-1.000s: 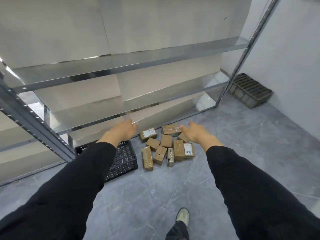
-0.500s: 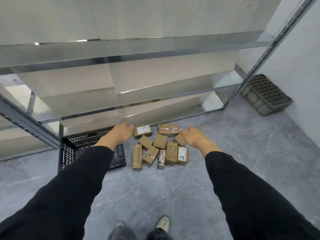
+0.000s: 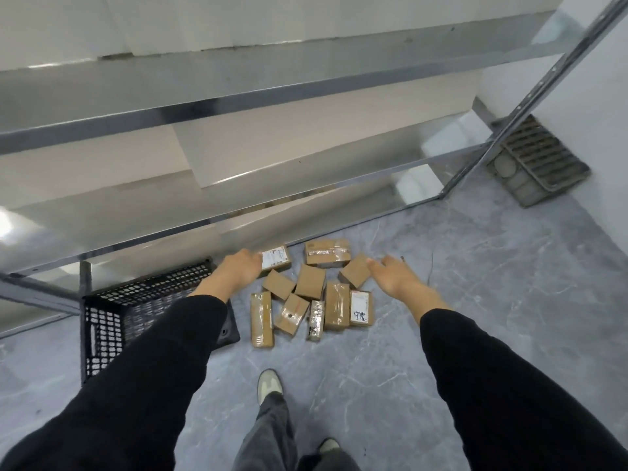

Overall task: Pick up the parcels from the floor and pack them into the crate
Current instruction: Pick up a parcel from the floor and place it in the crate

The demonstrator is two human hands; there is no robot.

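Observation:
Several small brown cardboard parcels (image 3: 310,283) lie in a cluster on the grey floor in front of the shelving. One with a white label (image 3: 277,259) lies at the back left, another with a handwritten label (image 3: 361,308) at the front right. A black perforated plastic crate (image 3: 108,311) stands on the floor to their left, partly hidden by my left sleeve. My left hand (image 3: 236,271) hovers over the left edge of the cluster, fingers loosely apart, holding nothing. My right hand (image 3: 396,274) hovers at the right edge beside a plain parcel (image 3: 354,270), also empty.
A metal shelving rack (image 3: 238,96) with empty shelves rises right behind the parcels; its upright post (image 3: 503,130) stands at the right. A grey slatted crate (image 3: 537,161) leans against the white wall at far right. My feet (image 3: 268,385) stand on the marble-patterned floor.
The view has closed in on the parcels and tipped downward. Both hands have stayed stretched out above the cluster, still empty. One foot has stepped forward.

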